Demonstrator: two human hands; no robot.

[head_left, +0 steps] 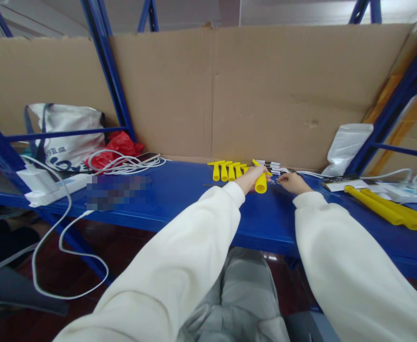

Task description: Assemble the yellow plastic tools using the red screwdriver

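Observation:
My left hand (251, 177) is closed around a yellow plastic tube piece (261, 185), whose open round end faces me. My right hand (293, 183) is just to the right, its fingertips pinched together low over the shelf; whatever is between them is too small to make out. Tiny light-coloured bits (274, 181) lie between the two hands. Left of my left hand, several similar yellow tube pieces (224, 172) stand in a row, each with a narrow part pointing away. Small black-and-white packets (273, 165) lie behind my hands.
A blue metal shelf (179, 194) has a cardboard sheet (265, 90) behind it. To the right lie long yellow tubes (383, 206) and a white plastic bag (349, 145). A coiled white cable (122, 164), a power strip (56, 190), a red bag (122, 142) and a cloth bag (72, 133) sit left.

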